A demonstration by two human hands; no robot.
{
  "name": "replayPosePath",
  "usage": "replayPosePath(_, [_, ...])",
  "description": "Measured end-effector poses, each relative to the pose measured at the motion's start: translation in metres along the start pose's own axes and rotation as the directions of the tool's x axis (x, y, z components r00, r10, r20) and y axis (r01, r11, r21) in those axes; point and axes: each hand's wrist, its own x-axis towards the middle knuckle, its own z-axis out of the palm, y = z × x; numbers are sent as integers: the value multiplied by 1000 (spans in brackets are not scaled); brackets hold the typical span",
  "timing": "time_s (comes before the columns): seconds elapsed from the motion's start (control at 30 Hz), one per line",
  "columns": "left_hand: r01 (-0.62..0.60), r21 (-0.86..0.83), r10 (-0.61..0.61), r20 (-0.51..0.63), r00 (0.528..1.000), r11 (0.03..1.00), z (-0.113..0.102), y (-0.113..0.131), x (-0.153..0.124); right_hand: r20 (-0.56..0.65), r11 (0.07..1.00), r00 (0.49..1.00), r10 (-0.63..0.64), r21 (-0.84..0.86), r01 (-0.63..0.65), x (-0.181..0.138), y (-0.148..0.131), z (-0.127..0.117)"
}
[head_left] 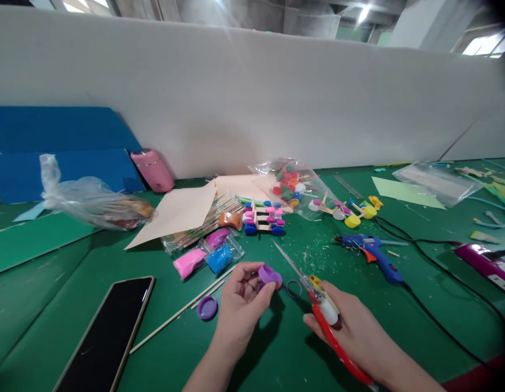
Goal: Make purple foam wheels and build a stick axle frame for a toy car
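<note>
My left hand (240, 305) pinches a purple bottle cap (270, 275) between thumb and fingertips, just above the green table (73, 272). My right hand (350, 329) grips red-handled scissors (318, 299), whose blades point up and left toward the cap. A small dark ring (294, 288) lies on the table between my hands. A second purple cap (207, 307) rests on the table left of my left hand, beside thin wooden sticks (183, 310).
A black phone (108, 335) lies at the lower left. Ahead sit clay packets (207, 256), a bottle-cap stick model (264, 218), a bag of caps (291, 185), tan paper (183, 209), a blue glue gun (373, 250) with its cord, and a pink bottle (152, 170).
</note>
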Motion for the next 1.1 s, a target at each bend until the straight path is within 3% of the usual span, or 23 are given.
replayPosePath(0.23, [-55,11,55,-74,996,998,3,0,0,46,990,997,-54,-131,60,-11,1,-11])
replayPosePath(0.5, [-43,120,41,21,999,992,-6,-3,2,36,976,999,-39,-211,46,-17,4,-17])
replayPosePath(1.1, [-49,114,50,-3,999,992,-6,-3,2,55,970,998,-9,-242,22,-16,1,-19])
